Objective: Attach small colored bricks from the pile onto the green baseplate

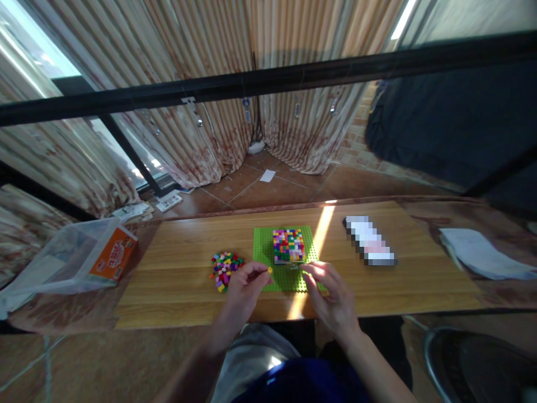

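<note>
Between the thumb and forefinger of my left hand (247,285) is a small yellow toy brick (269,270), held over the left part of the green baseplate (262,240). A square block of many-coloured bricks (288,245) stands on the plate. My right hand (331,291) is at the plate's front right, close to the block's near side, with thumb and forefinger apart and nothing visible between them. Loose coloured bricks (225,267) lie in a pile left of the plate, partly behind my left hand.
A blurred-out phone-like object (369,240) lies on the wooden table (168,280) to the right. At the left is a clear plastic bin (71,263) with an orange label. Papers (482,252) lie beyond the right end. A dark bar crosses before the curtains.
</note>
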Motion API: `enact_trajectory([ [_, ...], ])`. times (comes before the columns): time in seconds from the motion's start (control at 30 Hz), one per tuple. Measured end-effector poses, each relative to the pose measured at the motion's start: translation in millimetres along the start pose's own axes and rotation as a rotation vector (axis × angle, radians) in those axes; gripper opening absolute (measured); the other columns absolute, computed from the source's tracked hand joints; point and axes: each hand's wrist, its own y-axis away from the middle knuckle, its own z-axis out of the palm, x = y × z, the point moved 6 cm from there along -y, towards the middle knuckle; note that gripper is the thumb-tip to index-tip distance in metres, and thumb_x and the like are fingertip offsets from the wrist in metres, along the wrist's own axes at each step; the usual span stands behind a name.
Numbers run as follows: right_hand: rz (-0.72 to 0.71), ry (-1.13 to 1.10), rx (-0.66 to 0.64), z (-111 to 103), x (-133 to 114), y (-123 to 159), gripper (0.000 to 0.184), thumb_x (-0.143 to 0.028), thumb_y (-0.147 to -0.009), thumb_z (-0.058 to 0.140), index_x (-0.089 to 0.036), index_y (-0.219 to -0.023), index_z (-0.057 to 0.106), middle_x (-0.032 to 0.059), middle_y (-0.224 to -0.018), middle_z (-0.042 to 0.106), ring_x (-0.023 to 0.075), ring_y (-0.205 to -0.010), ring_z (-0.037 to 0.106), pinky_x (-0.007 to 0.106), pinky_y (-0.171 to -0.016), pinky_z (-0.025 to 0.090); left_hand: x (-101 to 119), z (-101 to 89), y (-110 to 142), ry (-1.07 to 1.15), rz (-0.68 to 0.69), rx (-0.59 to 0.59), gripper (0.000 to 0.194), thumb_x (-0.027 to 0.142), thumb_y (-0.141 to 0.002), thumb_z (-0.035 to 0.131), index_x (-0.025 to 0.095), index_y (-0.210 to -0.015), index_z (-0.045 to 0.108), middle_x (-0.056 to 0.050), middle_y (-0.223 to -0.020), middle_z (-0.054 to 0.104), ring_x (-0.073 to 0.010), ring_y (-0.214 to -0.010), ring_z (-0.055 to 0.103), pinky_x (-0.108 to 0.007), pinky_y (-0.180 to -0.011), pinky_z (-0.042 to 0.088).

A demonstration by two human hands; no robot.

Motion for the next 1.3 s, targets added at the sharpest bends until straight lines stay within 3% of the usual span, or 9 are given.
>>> enact_trajectory([
  [0.07, -0.121, -0.035, -0.079, 10.4, -22.5, 0.3, 0.029, -0.015, -0.092, 0.054, -0.028, -0.116, 0.062, 0.0059, -0.108, 0.066, 0.0172, -0.098, 0.063, 0.033, -0.081, 0.055, -2.8, 10.4, 7.0, 0.022, -0.059, -0.044, 0.015, 0.031, -0.073, 0.068, 0.017, -0.079, 0.067, 0.000, -0.075, 0.065, -0.0142, -0.071, 0.063, -0.026, -0.070, 0.050],
  [0.17, -0.161, -0.017, -0.141, 20.7, -33.2, 2.7, 0.033, -0.014, -0.092, 0.054, -0.030, -0.119, 0.061, 0.0056, -0.107, 0.066, 0.0180, -0.098, 0.063, 0.033, -0.080, 0.055, -3.9, 22.5, 16.4, 0.056, -0.107, -0.097, 0.011, 0.028, -0.074, 0.066, 0.018, -0.077, 0.067, 0.000, -0.072, 0.065, -0.0143, -0.070, 0.060, -0.025, -0.068, 0.048],
  [0.53, -0.096, -0.007, -0.175, 25.6, -30.3, 11.8, 0.029, -0.015, -0.092, 0.053, -0.027, -0.117, 0.064, 0.0053, -0.098, 0.069, 0.0171, -0.087, 0.066, 0.029, -0.074, 0.056, -9.6, 34.0, 28.0, 0.183, -0.212, -0.161, 0.017, 0.029, -0.075, 0.067, 0.013, -0.080, 0.068, 0.000, -0.070, 0.063, -0.0108, -0.066, 0.055, -0.021, -0.064, 0.044],
  [0.9, -0.038, -0.012, -0.170, 32.4, -24.9, 22.2, 0.031, -0.014, -0.092, 0.053, -0.026, -0.118, 0.063, 0.0061, -0.105, 0.065, 0.0166, -0.094, 0.064, 0.029, -0.079, 0.055, -16.6, 31.5, 28.5, 0.227, -0.292, -0.146, 0.020, 0.030, -0.072, 0.069, 0.011, -0.077, 0.068, 0.000, -0.067, 0.061, -0.0096, -0.062, 0.053, -0.021, -0.061, 0.042],
  [1.3, -0.016, 0.011, -0.087, 24.5, -12.7, 6.5, 0.017, -0.018, -0.091, 0.057, -0.026, -0.103, 0.067, 0.0052, -0.104, 0.063, 0.0177, -0.095, 0.061, 0.034, -0.080, 0.054, -21.7, 30.0, 14.1, 0.115, -0.204, -0.130, 0.023, 0.036, -0.076, 0.065, 0.013, -0.079, 0.068, -0.001, -0.071, 0.064, -0.0121, -0.065, 0.057, -0.024, -0.064, 0.045],
])
